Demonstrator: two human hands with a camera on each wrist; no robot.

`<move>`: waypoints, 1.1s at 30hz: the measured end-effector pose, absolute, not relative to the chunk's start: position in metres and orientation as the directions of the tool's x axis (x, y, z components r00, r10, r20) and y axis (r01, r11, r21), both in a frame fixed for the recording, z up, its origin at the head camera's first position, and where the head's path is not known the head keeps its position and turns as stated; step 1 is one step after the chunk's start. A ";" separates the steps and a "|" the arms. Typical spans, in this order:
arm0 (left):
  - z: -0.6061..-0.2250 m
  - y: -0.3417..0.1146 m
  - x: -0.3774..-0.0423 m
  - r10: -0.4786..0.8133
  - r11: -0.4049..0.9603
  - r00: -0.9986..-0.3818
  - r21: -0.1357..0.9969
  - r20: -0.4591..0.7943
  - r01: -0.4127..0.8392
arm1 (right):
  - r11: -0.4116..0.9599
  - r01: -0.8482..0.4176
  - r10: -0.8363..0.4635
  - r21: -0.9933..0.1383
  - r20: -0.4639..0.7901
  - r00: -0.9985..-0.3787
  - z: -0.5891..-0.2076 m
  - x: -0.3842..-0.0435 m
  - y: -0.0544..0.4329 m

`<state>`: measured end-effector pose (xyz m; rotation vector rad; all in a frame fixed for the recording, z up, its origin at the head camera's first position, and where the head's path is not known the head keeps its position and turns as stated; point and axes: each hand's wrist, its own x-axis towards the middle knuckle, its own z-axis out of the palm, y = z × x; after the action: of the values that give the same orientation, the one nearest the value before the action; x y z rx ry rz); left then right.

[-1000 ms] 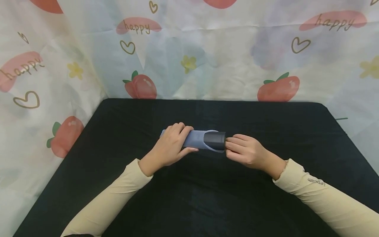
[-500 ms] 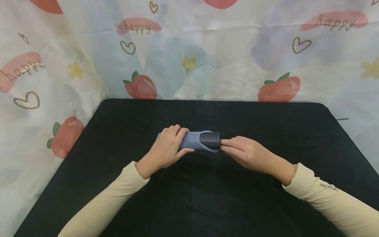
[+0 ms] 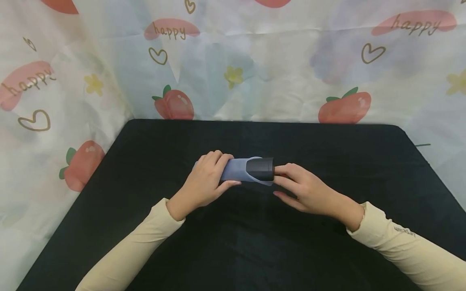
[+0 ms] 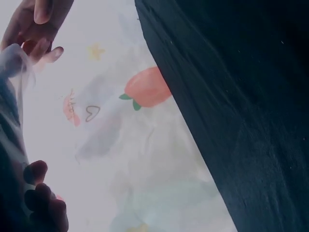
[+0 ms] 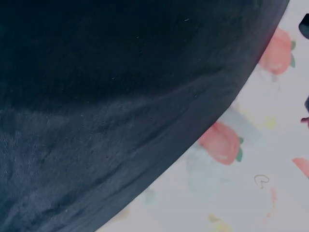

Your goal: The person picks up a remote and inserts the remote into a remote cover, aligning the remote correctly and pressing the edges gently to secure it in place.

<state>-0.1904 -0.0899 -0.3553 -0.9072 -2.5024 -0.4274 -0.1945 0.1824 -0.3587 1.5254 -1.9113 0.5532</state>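
Note:
My left hand (image 3: 205, 178) grips a blue, tube-shaped object (image 3: 238, 169) with a dark grey end piece (image 3: 260, 169) pointing right. It is held lengthwise above the black table, the fingers over its far side and the thumb along the near side. Two fingers of my right hand (image 3: 309, 188) reach to the dark end's opening, their tips right at its rim; the thumb stands apart below. In the left wrist view, the object (image 4: 9, 111) runs along the left edge, with the left fingertips (image 4: 43, 193) below and the right hand (image 4: 36, 26) above.
A black cloth covers the table (image 3: 233, 242). Behind and at the sides hangs a pale curtain (image 3: 276, 72) printed with fruit, hearts and "happy". The right wrist view shows mostly the table cloth (image 5: 96, 135) and curtain (image 5: 203, 193).
The tube-shaped object and left hand have shifted slightly left. My right hand's fingers, bunched together at the dark end earlier, have spread, and the thumb has come away.

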 end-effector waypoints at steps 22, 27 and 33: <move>-0.362 -0.089 -0.186 0.579 0.691 -0.701 0.206 0.416 0.693 | 0.025 -0.994 -0.676 0.111 0.734 0.065 -0.351 -0.175 0.183; -0.362 -0.091 -0.186 0.659 0.623 -0.603 0.123 0.449 0.773 | 0.031 -0.986 -0.747 0.162 0.659 0.085 -0.347 -0.174 0.189; -0.367 -0.098 -0.182 0.739 0.544 -0.473 -0.009 0.480 0.839 | 0.111 -0.868 -0.893 0.484 0.431 0.127 -0.337 -0.177 0.206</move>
<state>-0.1821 -0.0981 -0.3668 -1.2831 -2.3529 -0.3162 -0.1766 0.2057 -0.3368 1.7308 -1.7154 -0.0475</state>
